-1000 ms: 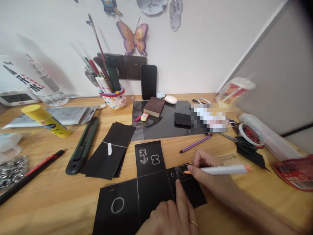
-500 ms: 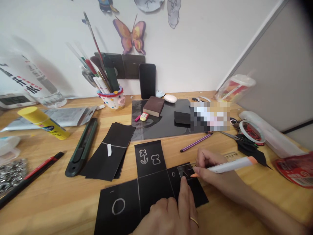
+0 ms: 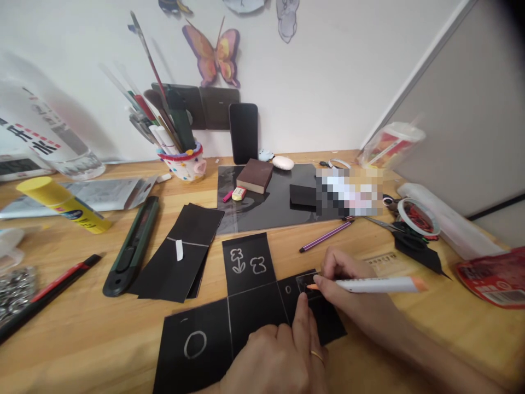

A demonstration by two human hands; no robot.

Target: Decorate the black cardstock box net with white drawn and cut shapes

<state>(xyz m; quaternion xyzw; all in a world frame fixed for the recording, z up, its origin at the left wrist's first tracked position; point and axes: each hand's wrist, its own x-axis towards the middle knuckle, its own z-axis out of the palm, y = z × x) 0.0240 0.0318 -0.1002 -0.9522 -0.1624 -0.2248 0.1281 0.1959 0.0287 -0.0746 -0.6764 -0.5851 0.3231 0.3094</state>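
Observation:
A black paper cut in joined squares [image 3: 254,314] lies on the wooden desk, with pale outlines of a flower, a butterfly-like shape and ovals drawn on it. Fingers outstretched, my left hand [image 3: 279,358] presses on its right part. The index fingertip touches the lower edge of a small clear piece [image 3: 302,280] on the paper. My right hand [image 3: 348,295] is closed around a white marker [image 3: 377,284] with an orange tip. That tip points left and is at the clear piece; whether it touches, I cannot tell.
Left of the paper lie black cards [image 3: 164,273], a green utility knife [image 3: 133,246] and a yellow glue stick [image 3: 63,205]. A purple pen [image 3: 326,235], a wooden ruler [image 3: 385,264] and scissors [image 3: 404,232] lie beyond my right hand. Behind stand a pen cup [image 3: 183,163] and a phone [image 3: 243,134].
The marker has swung to nearly level, and its tip has moved left to the clear piece. My left hand keeps pressing on the paper. The whole view has shifted slightly.

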